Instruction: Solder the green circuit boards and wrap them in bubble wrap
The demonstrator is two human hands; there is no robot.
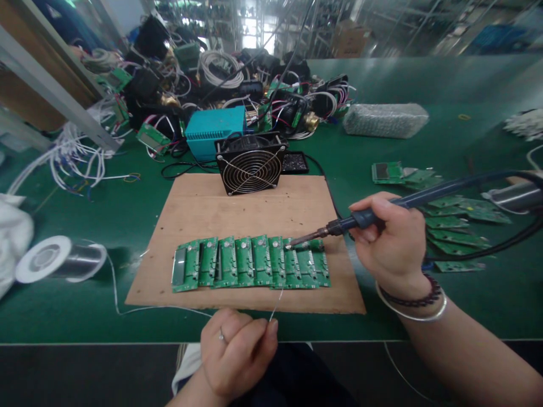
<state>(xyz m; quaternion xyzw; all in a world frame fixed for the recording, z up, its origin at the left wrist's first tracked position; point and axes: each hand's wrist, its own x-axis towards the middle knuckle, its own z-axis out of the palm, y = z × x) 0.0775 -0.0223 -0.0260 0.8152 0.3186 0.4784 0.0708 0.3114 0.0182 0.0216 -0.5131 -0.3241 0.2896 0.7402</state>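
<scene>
My right hand (388, 240) is closed around a soldering iron (360, 219), whose tip meets the upper part of one green circuit board in an overlapping row of circuit boards (245, 263). Between the thumb and finger of my left hand (240, 350) is pinched a thin solder wire (276, 303). Its free end reaches up to the lower edge of the row, and its other side trails left to a solder spool (61, 260). The boards lie on a flat cardboard sheet (250, 212); the leftmost one shows a grey display.
A black fan (251, 165) stands at the cardboard's back edge, before a turquoise box (214, 130). Behind are heaped cables and parts (220, 70). More circuit boards (452, 226) lie right of my right hand, beneath the iron's cord. A bubble-wrapped package (386, 120) rests farther back.
</scene>
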